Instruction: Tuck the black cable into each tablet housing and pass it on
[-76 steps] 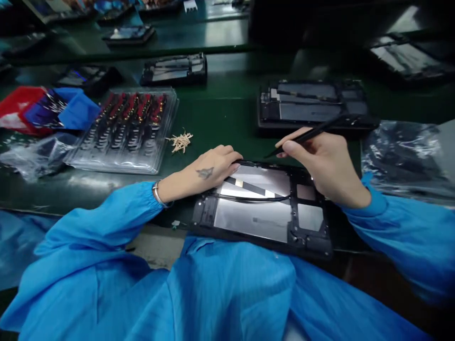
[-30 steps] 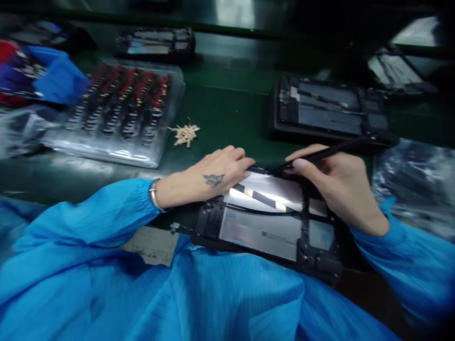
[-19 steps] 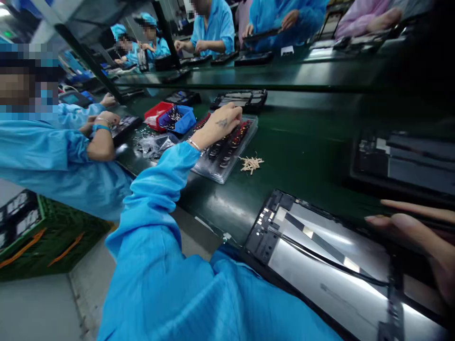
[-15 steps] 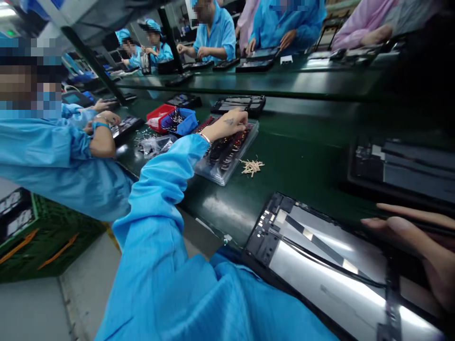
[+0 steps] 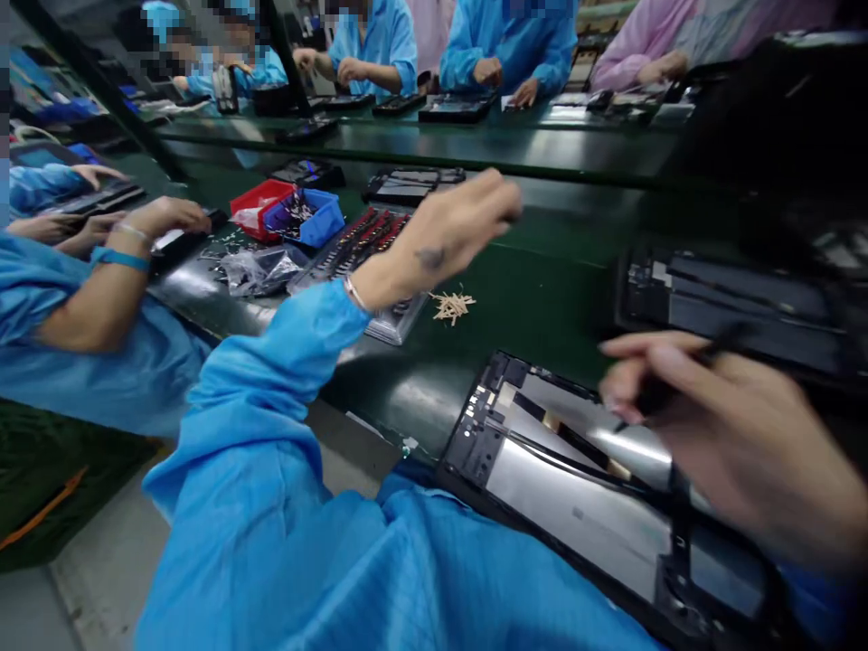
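Note:
My left hand (image 5: 451, 235) is raised over the bench, its fingers bent together at the far side; whatever they may pinch is hidden. Below and left of it lies a clear plastic tray (image 5: 400, 325) with rows of small dark and red parts. A loose pile of short beige strips (image 5: 453, 307) sits beside the tray. My right hand (image 5: 732, 443), blurred, grips a thin dark tool (image 5: 655, 395) whose kind I cannot make out. It hovers over the right part of an opened tablet (image 5: 562, 488) with silver battery panels and dark cables, tilted at the bench's front edge.
Another opened tablet (image 5: 746, 303) lies behind my right hand. Red (image 5: 261, 194) and blue bins (image 5: 324, 221) stand at the left, with a crumpled plastic bag (image 5: 261, 269) before them. A co-worker's arm (image 5: 95, 298) reaches in from the left. A raised shelf (image 5: 407, 145) runs across the back.
My left hand has lifted off the tray and moved right, closer to the camera. My right hand has come further into view, to the left over the tablet. The view has shifted slightly.

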The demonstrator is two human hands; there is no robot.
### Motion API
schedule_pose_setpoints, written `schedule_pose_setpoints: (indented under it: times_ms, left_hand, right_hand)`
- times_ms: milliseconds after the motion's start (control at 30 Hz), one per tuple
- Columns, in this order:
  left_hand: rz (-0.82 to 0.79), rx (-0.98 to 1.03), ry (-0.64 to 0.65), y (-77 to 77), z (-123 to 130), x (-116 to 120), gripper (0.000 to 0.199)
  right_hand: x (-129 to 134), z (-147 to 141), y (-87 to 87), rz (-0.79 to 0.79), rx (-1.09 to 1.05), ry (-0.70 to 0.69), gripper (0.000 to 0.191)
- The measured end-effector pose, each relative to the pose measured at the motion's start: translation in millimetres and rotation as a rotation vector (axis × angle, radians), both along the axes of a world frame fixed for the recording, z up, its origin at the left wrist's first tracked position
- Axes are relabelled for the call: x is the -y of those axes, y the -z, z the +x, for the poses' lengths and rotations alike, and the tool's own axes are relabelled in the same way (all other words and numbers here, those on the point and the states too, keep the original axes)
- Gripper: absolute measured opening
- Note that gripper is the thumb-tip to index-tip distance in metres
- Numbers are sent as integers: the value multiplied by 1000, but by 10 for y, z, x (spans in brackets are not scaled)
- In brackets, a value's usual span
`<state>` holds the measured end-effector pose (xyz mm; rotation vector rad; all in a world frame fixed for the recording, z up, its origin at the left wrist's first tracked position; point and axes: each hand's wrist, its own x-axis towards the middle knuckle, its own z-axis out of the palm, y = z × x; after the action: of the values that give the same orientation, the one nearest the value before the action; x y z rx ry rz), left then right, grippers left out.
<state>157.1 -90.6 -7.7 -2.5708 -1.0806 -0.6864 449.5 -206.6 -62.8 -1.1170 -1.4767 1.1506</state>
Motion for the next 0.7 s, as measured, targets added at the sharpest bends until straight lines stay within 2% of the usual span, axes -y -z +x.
schedule_pose_setpoints:
  times_ms: [33,100,167,233,300,467,533,567,700]
  left_hand:
    - [23,-87,58,21,144,218,42]
    - [61,-235,318,123,353,564,43]
    - [147,-269,584,257,456,748,32]
    - [221,-223,754,366,500,793,23]
    - [243,-178,819,419,534,775,20]
    - [340,-178,894,421,611,771,20]
    - [419,-127,847,435,618,786,18]
    - [436,-97,764,442,617,791,18]
    - [305,-95,306,419,613,819,27]
  right_hand:
    - [3,-147,-41,-180,-130,-70,28]
    - [3,-339,-63,-366,-299,-144,33]
    - [14,-396,-34,-427,-367,-129,36]
    - [44,-372,0,-422,-363,-64,36]
    - [79,-332,15,-394,-328,-9,34]
    - [94,-293,35,-279,-246,52,28]
    - [86,-280,47,-188,-178,66,23]
    - [85,-271,49,-132,-129,78,21]
    - [109,-246,22,103,93,133,12]
